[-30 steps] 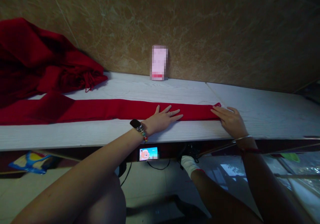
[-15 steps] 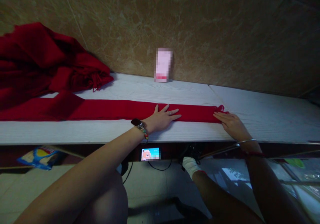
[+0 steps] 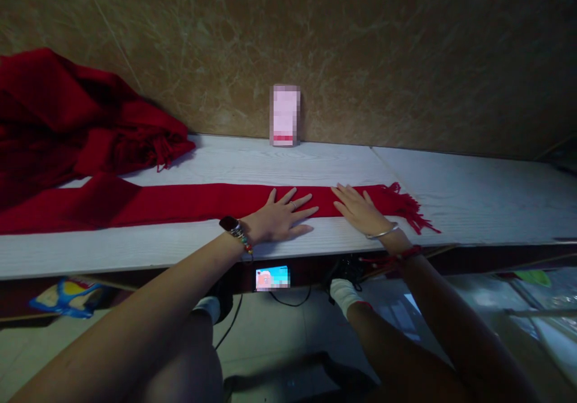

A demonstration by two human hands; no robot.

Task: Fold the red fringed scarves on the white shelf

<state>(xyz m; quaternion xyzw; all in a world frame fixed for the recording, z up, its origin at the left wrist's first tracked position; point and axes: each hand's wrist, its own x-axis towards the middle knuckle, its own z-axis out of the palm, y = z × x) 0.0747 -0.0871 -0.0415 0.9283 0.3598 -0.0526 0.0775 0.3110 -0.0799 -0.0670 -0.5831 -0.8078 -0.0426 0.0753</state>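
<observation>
A long red scarf (image 3: 189,202) lies as a flat strip along the white wood-grain surface (image 3: 469,205), its tasselled end at the right. My left hand (image 3: 282,215) rests on the strip with fingers spread. Further right, near the fringe, my right hand (image 3: 358,208) lies palm down across it, fingers extended. Neither hand grips anything. A heap of red cloth (image 3: 81,115) with tassels sits at the far left, behind the strip.
A pink and white blurred item (image 3: 285,116) leans on the brown marbled wall (image 3: 360,60). Below the front edge are a lit phone screen (image 3: 273,278), a blue and yellow packet (image 3: 67,298), a cable and my legs.
My right hand has moved left from the scarf's end onto the strip. The fringe there is now uncovered and spread out. My left hand stays on the scarf, fingers spread.
</observation>
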